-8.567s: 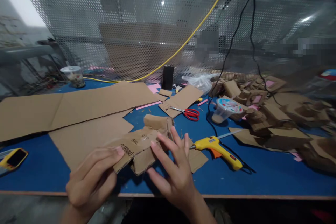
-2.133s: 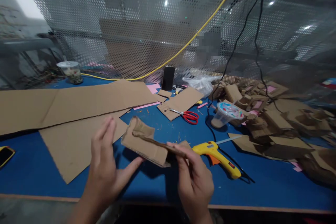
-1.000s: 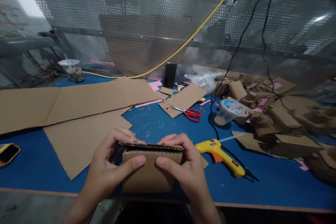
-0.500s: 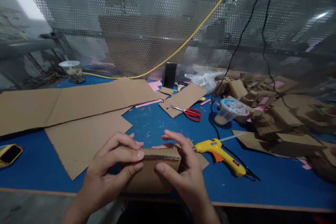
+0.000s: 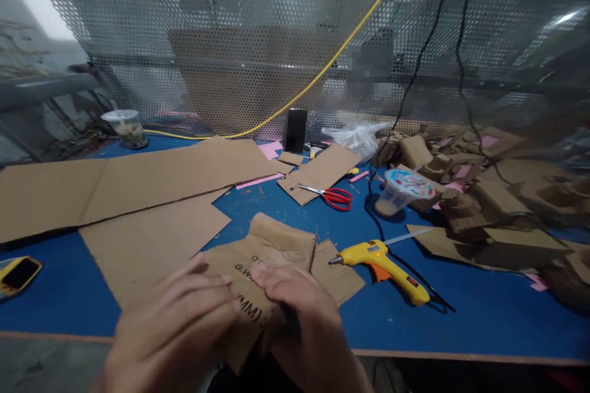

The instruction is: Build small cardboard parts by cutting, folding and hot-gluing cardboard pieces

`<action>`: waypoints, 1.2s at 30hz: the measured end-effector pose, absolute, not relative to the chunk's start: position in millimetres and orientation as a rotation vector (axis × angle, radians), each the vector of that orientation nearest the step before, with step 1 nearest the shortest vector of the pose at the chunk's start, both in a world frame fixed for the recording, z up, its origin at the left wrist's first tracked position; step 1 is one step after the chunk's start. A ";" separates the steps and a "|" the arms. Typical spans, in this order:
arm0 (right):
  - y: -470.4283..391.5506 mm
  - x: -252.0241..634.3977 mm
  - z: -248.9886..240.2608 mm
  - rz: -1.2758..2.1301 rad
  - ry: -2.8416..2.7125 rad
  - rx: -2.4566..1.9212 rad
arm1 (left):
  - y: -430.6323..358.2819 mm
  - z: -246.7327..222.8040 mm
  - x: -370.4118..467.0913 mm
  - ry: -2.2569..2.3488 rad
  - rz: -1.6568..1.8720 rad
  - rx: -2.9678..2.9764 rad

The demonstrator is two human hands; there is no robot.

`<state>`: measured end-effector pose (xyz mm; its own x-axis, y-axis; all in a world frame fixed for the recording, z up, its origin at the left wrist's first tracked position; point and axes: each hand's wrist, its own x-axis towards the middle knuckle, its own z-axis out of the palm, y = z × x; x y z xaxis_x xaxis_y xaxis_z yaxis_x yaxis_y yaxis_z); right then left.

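A folded cardboard piece (image 5: pixel 233 256) with black printed letters is tilted in front of me at the table's near edge, its rolled flap (image 5: pixel 281 236) on the far side. My left hand (image 5: pixel 177 316) lies along its left side, fingers together over the edge and thumb hidden. On the right, my right hand (image 5: pixel 306 313) grips it, with fingertips pressed on the printed face. A yellow hot glue gun (image 5: pixel 385 264) with a glue stick in its back lies right of my hands, its nozzle toward the cardboard. Beneath that nozzle rests a flat cardboard scrap (image 5: pixel 348 279).
Large cardboard sheets (image 5: pixel 152 181) cover the left of the blue table (image 5: pixel 461 325). Red-handled scissors (image 5: pixel 334 198) lie on a cardboard strip. A lidded plastic cup (image 5: pixel 401 191), a black cord (image 5: pixel 374 212) and piled cardboard pieces (image 5: pixel 488 202) occupy the right. A phone (image 5: pixel 295 130) stands at the back.
The cardboard piece has been turned, so its printed face and rolled flap now show instead of the plain side and corrugated edge. Both hands have moved lower, and the right has closed onto it.
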<state>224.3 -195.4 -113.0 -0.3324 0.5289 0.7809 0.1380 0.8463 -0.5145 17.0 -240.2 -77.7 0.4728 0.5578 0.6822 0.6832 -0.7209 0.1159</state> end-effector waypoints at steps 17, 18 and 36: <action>-214.2 212.8 -150.5 0.028 -1.687 -0.620 | -233.9 -98.0 34.5 -1.138 -1.247 -2.444; -214.6 211.5 -149.8 -0.012 -1.664 -0.639 | -233.7 -97.0 34.3 -1.150 -1.241 -2.445; -218.2 214.4 -149.0 0.445 -1.679 -0.738 | -244.1 -106.1 44.9 -1.122 -1.104 -2.448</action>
